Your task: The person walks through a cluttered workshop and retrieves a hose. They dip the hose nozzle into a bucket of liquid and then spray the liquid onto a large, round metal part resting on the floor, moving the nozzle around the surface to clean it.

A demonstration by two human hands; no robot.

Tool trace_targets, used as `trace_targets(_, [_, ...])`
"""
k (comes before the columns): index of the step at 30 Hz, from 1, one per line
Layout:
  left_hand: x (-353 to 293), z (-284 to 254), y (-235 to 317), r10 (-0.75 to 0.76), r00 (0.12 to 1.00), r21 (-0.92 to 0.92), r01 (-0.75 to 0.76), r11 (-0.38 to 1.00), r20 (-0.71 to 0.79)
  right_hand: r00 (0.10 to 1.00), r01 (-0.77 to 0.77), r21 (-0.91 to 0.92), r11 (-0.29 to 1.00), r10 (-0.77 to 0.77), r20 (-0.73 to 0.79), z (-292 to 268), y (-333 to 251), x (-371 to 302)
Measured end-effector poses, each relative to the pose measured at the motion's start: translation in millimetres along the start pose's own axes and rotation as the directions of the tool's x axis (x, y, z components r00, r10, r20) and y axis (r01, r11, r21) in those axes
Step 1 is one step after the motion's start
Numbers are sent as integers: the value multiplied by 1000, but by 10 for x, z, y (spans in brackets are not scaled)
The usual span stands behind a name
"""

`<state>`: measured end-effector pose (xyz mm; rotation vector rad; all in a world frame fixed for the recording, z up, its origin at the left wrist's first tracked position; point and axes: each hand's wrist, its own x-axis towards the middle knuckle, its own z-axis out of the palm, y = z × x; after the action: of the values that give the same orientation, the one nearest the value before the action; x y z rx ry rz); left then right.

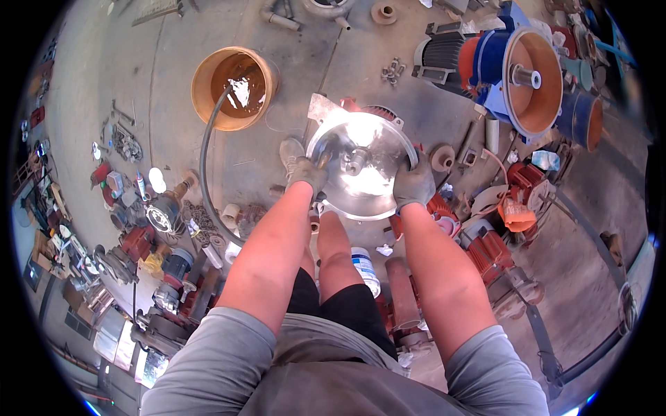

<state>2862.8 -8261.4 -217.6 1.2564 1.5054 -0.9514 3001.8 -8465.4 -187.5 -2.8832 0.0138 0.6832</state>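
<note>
A shiny round metal cover, dished like a pan, is in front of me, with a stubby hub or shaft end at its middle. My left hand, in a dark glove, is closed on its left rim. On the opposite rim my right hand, gloved too, grips with its fingers partly hidden. Bright glare covers the upper and lower parts of the cover. Just beyond its far rim shows a red finned motor, mostly hidden; whether the cover touches it I cannot tell.
Far left of the cover stands an orange-brown bucket of liquid, a dark hose running into it. A large blue pump with an orange-rimmed opening is at far right. Red motors and loose parts crowd both sides. A white tub stands near my legs.
</note>
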Motion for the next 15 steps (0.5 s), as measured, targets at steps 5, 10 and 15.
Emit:
trace_targets(5, [15,2,-11,9,999,-30,-8,1000,33,1000,-10,5,1000,10,-20,32,20,-3])
trace_targets(10, [293,67,-197,90,996,-43,-90,995,1,998,-52,10,999,52,21,-15,-72,-1])
trace_targets(15, [-26,-24,38,-25,997,-109,33,993,76,999,-24,-8,1000,24,-26,28,24,-19])
